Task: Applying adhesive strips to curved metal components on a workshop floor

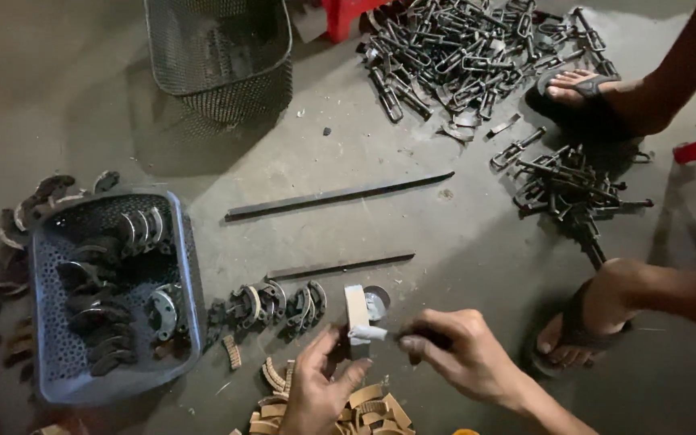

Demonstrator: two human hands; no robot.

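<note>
The right hand (461, 354) grips a thin dark tool at a pale block (357, 316); the left hand (316, 387) hovers half-open, empty. A blue basket (46, 242) already holds many brake shoes (275, 304); tan linings (364, 407) remain heaped near.

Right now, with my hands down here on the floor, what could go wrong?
The right hand works a thin tool against the small pale block, which the left hand flanks; a slip could jab those fingers. The tan curved lining strips lie loose underhand and could scatter. The long dark metal bar might trip sandalled feet nearby.
</note>
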